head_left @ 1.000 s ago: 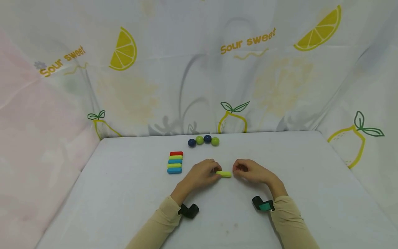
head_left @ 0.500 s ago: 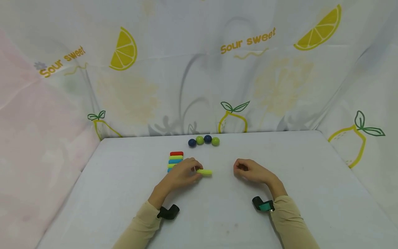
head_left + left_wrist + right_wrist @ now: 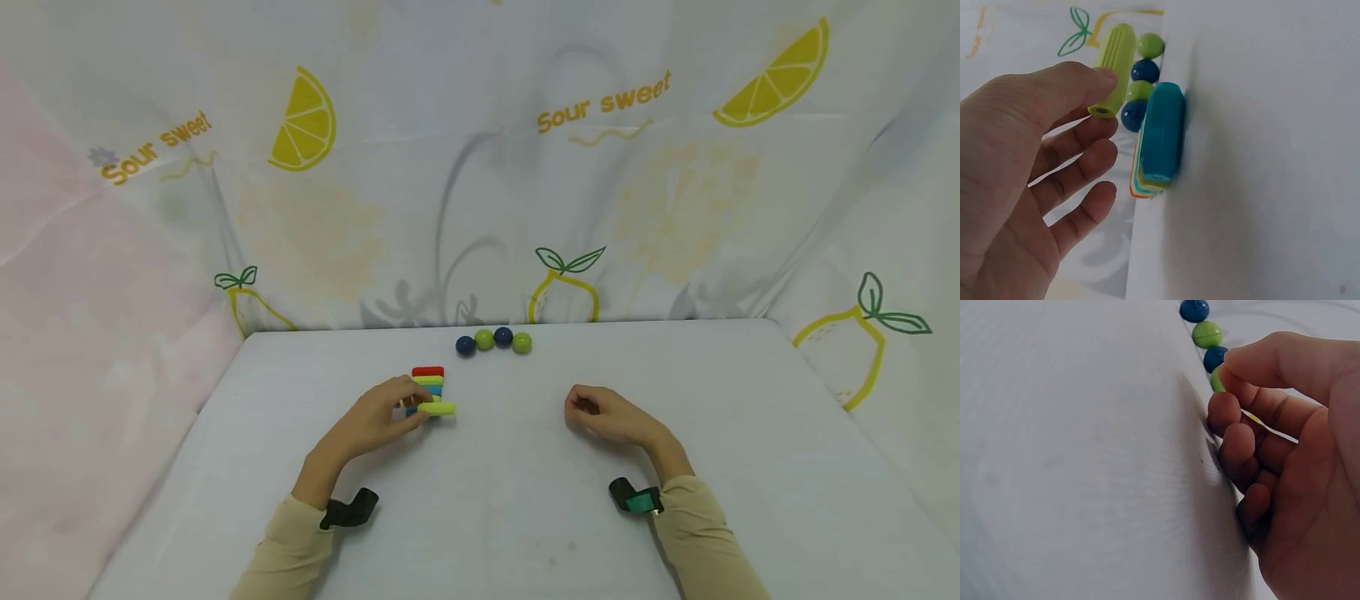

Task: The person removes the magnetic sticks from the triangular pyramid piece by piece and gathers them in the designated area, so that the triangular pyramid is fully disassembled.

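Between thumb and index finger, my left hand (image 3: 378, 414) pinches a yellow-green stick (image 3: 437, 409), its long sides grooved and its near end holed in the left wrist view. The stick overlaps the near end of a row of sticks in the head view. That row runs from a red stick (image 3: 428, 372) at the back through yellow-green and blue ones; the nearest blue stick (image 3: 1164, 132) shows large in the left wrist view. My right hand (image 3: 611, 412) rests at the table, fingers loosely curled, with nothing in them.
At the back edge of the white table (image 3: 495, 517) several balls sit side by side, dark blue (image 3: 466, 346) alternating with green (image 3: 522, 342). A white cloth (image 3: 495, 208) printed with lemons hangs behind the table.
My left hand has carried the yellow-green stick leftward from near the right hand to the stick row. The right hand has stayed in place.
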The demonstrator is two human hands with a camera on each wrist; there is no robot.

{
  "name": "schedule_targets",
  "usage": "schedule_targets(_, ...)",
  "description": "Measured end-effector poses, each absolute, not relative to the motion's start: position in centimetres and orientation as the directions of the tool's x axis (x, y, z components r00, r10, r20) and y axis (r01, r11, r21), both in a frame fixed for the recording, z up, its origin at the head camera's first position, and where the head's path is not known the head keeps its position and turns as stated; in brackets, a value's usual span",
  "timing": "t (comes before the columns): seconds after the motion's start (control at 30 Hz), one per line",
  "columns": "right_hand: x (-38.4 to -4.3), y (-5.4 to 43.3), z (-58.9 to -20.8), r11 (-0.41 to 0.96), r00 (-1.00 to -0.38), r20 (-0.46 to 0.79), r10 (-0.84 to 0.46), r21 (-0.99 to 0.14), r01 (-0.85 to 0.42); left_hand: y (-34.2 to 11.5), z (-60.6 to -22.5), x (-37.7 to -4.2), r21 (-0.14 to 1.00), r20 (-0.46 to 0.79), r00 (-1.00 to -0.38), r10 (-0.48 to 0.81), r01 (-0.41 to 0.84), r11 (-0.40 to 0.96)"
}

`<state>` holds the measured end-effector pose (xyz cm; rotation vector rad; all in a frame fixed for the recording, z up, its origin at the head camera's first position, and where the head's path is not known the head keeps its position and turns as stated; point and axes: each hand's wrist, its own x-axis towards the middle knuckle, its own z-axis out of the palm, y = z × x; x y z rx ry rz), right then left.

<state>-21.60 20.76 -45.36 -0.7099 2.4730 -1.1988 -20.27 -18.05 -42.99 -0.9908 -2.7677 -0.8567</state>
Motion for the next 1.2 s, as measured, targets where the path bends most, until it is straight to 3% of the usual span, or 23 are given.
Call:
schedule_targets(0.23,-21.5,20.8,-45.2,0.525,-0.833,-0.054,-0.55,-0.798,-0.295,-19.7,-43.8,-20.0,0.491,0.233,-0.782,0.578,0.607,0.624)
schedule_targets(0.97,-21.5,20.7,-45.1,0.505,-0.825,-0.056,-0.563,-0.813,-0.289,-20.5,-43.9,-19.7,0.543,0.093,-0.854,0.512,0.474,0.693)
schedule_targets(1.2,-21.7,20.9,-45.2,0.519,-0.828,-0.057,-0.558,-0.803,-0.295,-19.5,-43.3,-20.3,0.486,0.163,-0.88,0.447,0.466,0.74)
